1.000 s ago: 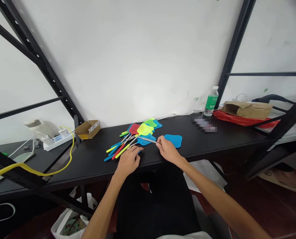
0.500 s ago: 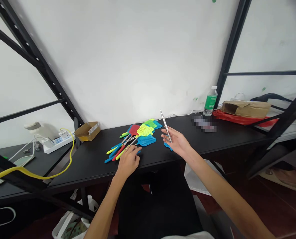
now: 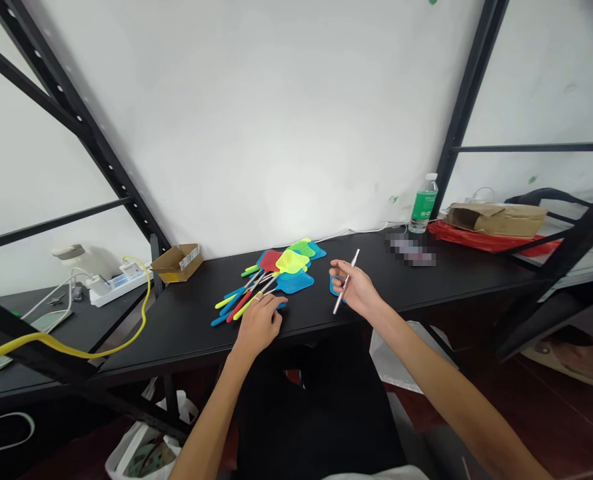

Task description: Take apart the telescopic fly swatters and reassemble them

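Right-hand grip [image 3: 355,288] pinches a thin steel rod [image 3: 340,299] just above a blue swatter head [image 3: 333,287].

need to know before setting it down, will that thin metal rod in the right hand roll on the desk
Probably yes: the metal rod in the right hand looks round and smooth, so it could well roll on the flat black desk. It shows no bend in the grip, so it seems stiff, and being so thin it is likely light.

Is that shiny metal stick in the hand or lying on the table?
It's in the hand. The right hand pinches the metal rod between its fingers, and the rod slants, its top end sticking up past them.
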